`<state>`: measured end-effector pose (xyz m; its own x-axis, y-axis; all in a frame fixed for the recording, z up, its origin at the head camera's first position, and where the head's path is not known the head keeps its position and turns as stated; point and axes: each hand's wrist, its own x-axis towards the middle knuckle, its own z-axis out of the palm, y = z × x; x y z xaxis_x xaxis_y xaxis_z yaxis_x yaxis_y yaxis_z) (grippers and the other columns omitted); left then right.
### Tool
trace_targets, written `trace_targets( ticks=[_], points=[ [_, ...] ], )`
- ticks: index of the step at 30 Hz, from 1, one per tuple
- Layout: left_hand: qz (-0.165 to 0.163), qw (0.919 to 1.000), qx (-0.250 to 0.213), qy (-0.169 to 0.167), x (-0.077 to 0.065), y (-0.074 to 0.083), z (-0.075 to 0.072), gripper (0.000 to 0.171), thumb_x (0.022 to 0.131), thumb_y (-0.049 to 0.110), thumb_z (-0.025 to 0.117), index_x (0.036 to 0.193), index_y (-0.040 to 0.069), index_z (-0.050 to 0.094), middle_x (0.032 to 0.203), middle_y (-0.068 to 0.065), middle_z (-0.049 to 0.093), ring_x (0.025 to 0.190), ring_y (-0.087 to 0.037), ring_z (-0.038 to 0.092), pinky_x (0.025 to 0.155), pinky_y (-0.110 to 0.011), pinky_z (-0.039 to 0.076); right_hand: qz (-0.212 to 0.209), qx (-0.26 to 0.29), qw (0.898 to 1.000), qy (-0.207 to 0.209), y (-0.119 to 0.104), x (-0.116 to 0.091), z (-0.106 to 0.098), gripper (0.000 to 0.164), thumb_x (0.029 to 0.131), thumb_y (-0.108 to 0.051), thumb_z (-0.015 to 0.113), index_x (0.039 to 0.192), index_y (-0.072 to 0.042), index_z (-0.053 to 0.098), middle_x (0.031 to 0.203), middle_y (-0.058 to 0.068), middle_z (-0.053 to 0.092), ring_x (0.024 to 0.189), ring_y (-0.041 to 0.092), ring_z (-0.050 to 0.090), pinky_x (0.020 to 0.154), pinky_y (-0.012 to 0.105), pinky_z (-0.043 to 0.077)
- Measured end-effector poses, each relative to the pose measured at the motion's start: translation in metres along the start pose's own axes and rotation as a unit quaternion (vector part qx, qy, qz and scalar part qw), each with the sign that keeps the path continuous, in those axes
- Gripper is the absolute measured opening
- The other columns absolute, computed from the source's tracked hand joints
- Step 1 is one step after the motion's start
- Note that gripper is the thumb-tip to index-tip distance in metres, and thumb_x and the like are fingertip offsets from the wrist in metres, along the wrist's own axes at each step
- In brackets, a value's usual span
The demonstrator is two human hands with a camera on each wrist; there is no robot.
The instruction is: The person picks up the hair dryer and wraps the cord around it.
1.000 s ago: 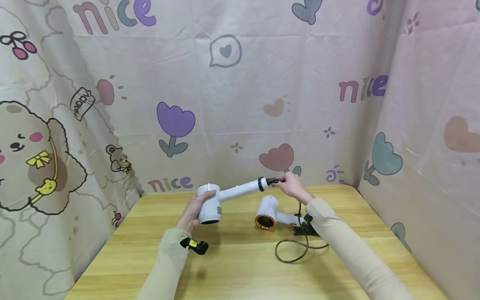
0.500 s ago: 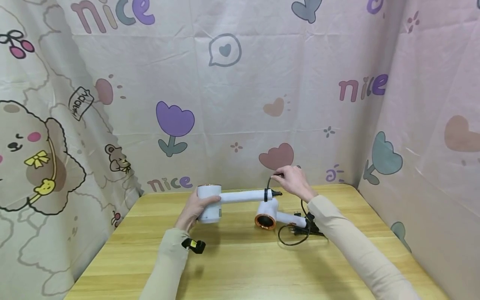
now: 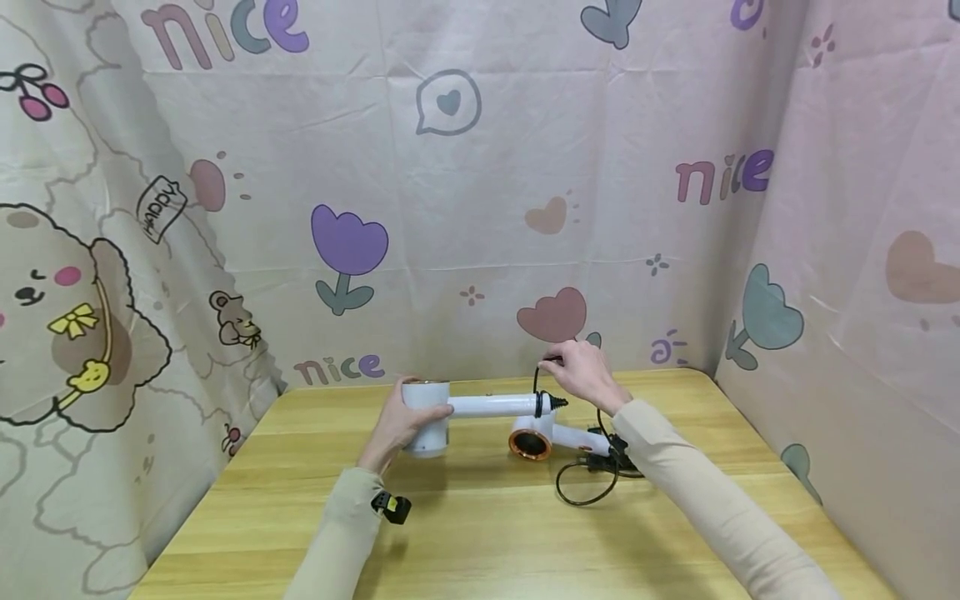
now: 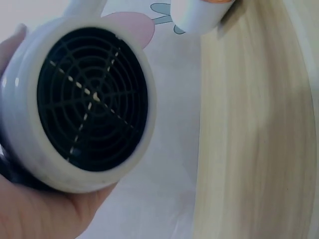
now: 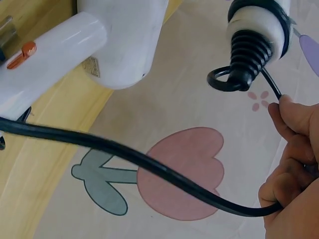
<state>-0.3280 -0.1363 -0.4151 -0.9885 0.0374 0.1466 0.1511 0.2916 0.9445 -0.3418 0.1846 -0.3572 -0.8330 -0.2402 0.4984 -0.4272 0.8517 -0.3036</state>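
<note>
My left hand grips a white hair dryer by its barrel, thumb across the side. The dryer is raised, its handle level and pointing right. In the left wrist view its round dark grille faces the camera. My right hand is beyond the handle's end and pinches the black power cord between thumb and fingers. A turn of cord lies around the handle end, beside the ribbed black strain relief. From the hand, the cord hangs in a loop toward the table.
A second white hair dryer with a copper-coloured rim lies on the wooden table, behind and below the held one. Its black cord bundle is by its handle. A printed curtain stands behind the table.
The held dryer's handle has swung down from a slant to level. My right hand has moved from the strain relief to above it, drawing the cord up around the handle end.
</note>
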Motion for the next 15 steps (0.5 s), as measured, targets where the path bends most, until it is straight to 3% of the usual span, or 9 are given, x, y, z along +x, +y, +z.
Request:
trace_targets(
  ticks=[10,15],
  points=[
    [-0.024,0.9997,0.003,-0.003,-0.007,-0.003,0.001,0.086,0.073,0.027,0.085,0.141,0.009,0.036,0.122,-0.021,0.054,0.100,-0.033,0.061,0.074,-0.040,0.059,-0.012,0.004,1.000,0.000,-0.010,-0.005,0.003,0.017,0.092,-0.029,0.068,0.095,-0.016,0.079,0.090,-0.001,0.076,0.076,0.017,0.070,0.064,0.035,0.055],
    [-0.017,0.9998,-0.004,0.004,-0.009,-0.004,0.001,0.085,0.074,0.027,0.085,0.140,0.007,0.036,0.122,-0.021,0.054,0.100,-0.032,0.061,0.075,-0.039,0.059,-0.015,0.006,1.000,0.009,-0.015,-0.009,0.005,0.016,0.091,-0.029,0.069,0.093,-0.017,0.079,0.087,-0.002,0.076,0.074,0.015,0.070,0.063,0.034,0.055]
  ],
)
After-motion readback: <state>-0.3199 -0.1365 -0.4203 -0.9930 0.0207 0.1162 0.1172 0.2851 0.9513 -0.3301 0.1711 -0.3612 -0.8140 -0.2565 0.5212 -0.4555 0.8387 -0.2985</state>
